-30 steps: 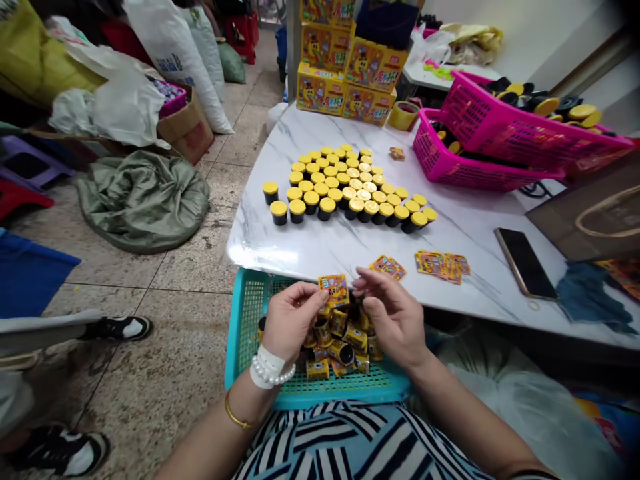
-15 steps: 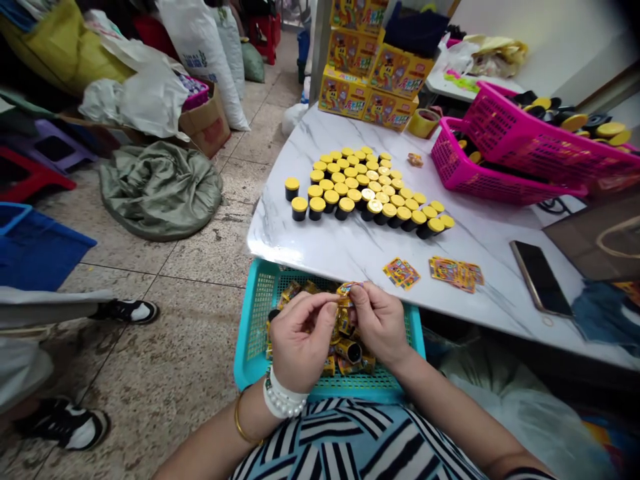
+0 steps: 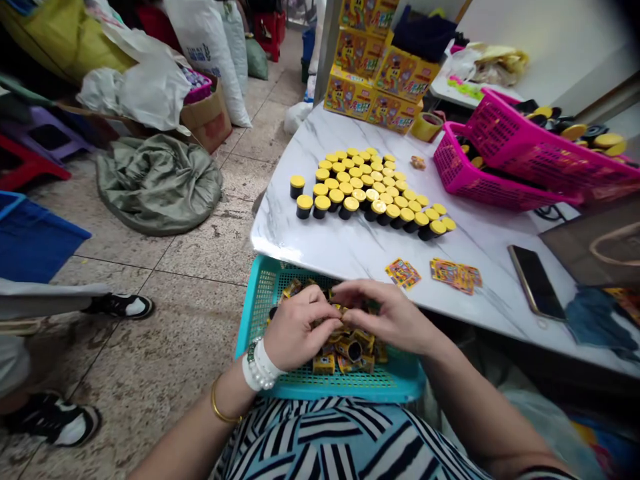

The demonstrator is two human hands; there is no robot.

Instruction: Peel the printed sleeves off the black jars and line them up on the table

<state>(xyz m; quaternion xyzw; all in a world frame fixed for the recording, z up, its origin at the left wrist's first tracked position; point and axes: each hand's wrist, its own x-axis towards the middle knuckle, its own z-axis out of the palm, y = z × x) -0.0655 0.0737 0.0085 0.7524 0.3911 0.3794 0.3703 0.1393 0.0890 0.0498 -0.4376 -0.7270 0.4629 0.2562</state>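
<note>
My left hand [image 3: 303, 325] and my right hand [image 3: 395, 317] meet over a turquoise basket [image 3: 250, 320]. The left thumb and fingers are pinched together, and the right fingers curl over towards them. A sliver of something yellow shows between the fingertips, mostly hidden, so I cannot make out its kind. Below them in the basket lie several small pieces in yellow printed wrapping [image 3: 324, 363], one with a round black end [image 3: 355, 351]. On the table just ahead are a small stack of printed yellow cards [image 3: 403, 273] and a wider spread of the same cards [image 3: 456, 275].
Many black tubs with yellow lids [image 3: 357, 183] stand grouped on the marble-patterned table [image 3: 295, 243]. Pink baskets [image 3: 493, 173], a phone [image 3: 536, 280], a tape roll [image 3: 427, 125] and yellow cartons [image 3: 377, 83] surround them. Another person's shoes [image 3: 123, 305] are at left.
The printed yellow piece held between both hands is now mostly hidden by the fingers. My right hand has turned, its fingers curling over towards the left hand. The view has shifted slightly.
</note>
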